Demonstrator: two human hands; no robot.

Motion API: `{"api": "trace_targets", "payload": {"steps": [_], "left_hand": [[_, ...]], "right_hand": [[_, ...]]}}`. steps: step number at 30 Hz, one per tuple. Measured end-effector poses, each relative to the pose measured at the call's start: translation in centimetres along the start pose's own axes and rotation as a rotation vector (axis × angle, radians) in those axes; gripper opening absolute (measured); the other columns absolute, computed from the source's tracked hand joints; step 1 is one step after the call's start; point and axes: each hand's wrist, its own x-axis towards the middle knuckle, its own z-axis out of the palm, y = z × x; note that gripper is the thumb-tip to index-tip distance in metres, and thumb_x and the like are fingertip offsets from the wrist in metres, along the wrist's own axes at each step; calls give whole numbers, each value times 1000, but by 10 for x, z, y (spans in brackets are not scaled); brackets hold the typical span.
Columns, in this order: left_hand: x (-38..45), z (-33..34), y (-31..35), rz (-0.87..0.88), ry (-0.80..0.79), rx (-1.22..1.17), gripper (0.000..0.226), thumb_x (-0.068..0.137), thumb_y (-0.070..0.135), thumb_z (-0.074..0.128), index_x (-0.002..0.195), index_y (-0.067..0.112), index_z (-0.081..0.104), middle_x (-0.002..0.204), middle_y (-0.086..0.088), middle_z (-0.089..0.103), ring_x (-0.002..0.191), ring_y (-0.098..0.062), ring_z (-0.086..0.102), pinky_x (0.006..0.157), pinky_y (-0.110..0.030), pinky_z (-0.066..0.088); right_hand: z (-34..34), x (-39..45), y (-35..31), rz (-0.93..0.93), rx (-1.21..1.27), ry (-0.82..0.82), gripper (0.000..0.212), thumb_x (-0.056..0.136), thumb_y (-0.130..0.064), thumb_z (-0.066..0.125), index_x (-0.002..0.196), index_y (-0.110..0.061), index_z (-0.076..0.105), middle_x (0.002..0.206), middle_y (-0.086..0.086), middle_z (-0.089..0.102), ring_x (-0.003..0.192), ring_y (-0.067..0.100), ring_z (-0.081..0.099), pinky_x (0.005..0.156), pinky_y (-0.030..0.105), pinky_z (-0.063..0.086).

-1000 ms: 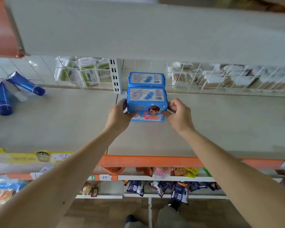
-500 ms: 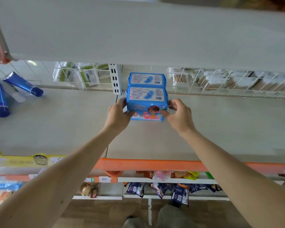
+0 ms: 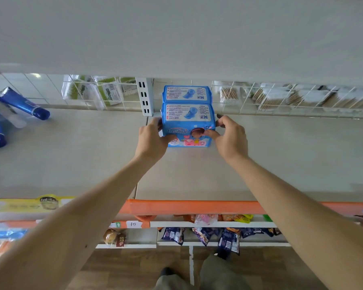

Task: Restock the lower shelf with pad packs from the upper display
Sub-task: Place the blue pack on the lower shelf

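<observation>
Centrally, left hand (image 3: 153,141) and right hand (image 3: 228,139) pinch the front pad pack (image 3: 188,124) on the shelf (image 3: 71,155); a second pack (image 3: 187,94) sits just behind.

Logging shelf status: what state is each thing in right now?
Front pad pack: on the shelf, gripped at both sides.
Rear pad pack: directly behind it, untouched.
Left hand: grips the left side.
Right hand: grips the right side.
Blue tubes: lying down.

Front pad pack (image 3: 188,124) – bright blue, white label panel on top w/ red dots & blue pad graphic, pink-and-white cartoon on its face. Rear pad pack (image 3: 187,93) same blue/white. Shelf (image 3: 71,155) pale grey, edge strip (image 3: 195,207) orange. Tubes (image 3: 22,103) deep blue.
</observation>
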Motion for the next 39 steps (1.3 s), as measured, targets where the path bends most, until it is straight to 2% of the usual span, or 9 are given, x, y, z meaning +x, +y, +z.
{"api": "trace_targets", "payload": {"steps": [5,8,12,18,22,25,29,33,39], "left_hand": [[-5,-4,-1,-3,-3,38,51,87,11,77,133,9,56,130,-6,66,124,-21,61,98,-44,55],[-14,-9,-5,-6,11,101,65,86,26,77,144,16,49,135,-7,63,128,-24,57,100,-49,53],[-34,-16,-3,21,44,273,77,90,43,70,153,18,33,153,-3,45,138,-26,43,103,-45,45],[-77,-27,8,199,44,391,71,93,47,62,153,21,32,162,4,31,135,-27,45,103,-47,47],[-112,-36,19,243,79,469,72,93,51,59,154,25,30,165,5,24,141,-25,39,108,-45,41],[-138,-41,33,274,114,517,73,95,53,56,155,26,28,166,6,21,146,-22,34,112,-45,37],[-172,-38,64,330,177,565,72,95,52,56,156,24,29,166,5,22,147,-22,31,113,-45,34],[-217,-20,107,408,232,573,68,94,51,57,152,26,34,164,4,28,144,-25,37,108,-46,38],[-277,3,176,536,318,542,70,92,58,44,152,24,38,160,4,37,139,-24,44,105,-44,41]], "right_hand": [[-2,-7,-3,23,-3,-10,36,83,-40,80,100,-14,61,109,0,71,102,24,65,79,45,55],[-9,-19,-6,-8,-22,-31,47,84,-42,79,118,-15,64,126,-2,68,113,23,64,84,42,54],[-20,-44,-8,-56,-14,-28,64,84,-43,77,137,-17,55,140,-1,60,123,24,59,96,47,51],[-33,-74,-17,-230,-42,-29,57,93,-36,69,142,-14,50,151,1,50,135,25,47,107,39,40],[-41,-89,-19,-347,-32,-24,61,95,-50,55,144,-15,50,154,3,46,139,24,44,111,43,40],[-54,-101,-17,-473,-39,0,60,96,-52,49,142,-14,52,153,6,47,138,26,47,108,48,43],[-89,-121,-11,-583,-17,29,58,96,-50,50,141,-14,55,154,6,47,139,26,46,109,46,42],[-145,-150,3,-664,-6,57,56,96,-49,51,139,-15,55,156,4,44,140,25,46,108,46,40],[-234,-179,14,-766,7,110,55,97,-50,52,141,-17,55,158,-2,41,145,18,39,115,40,32]]}}
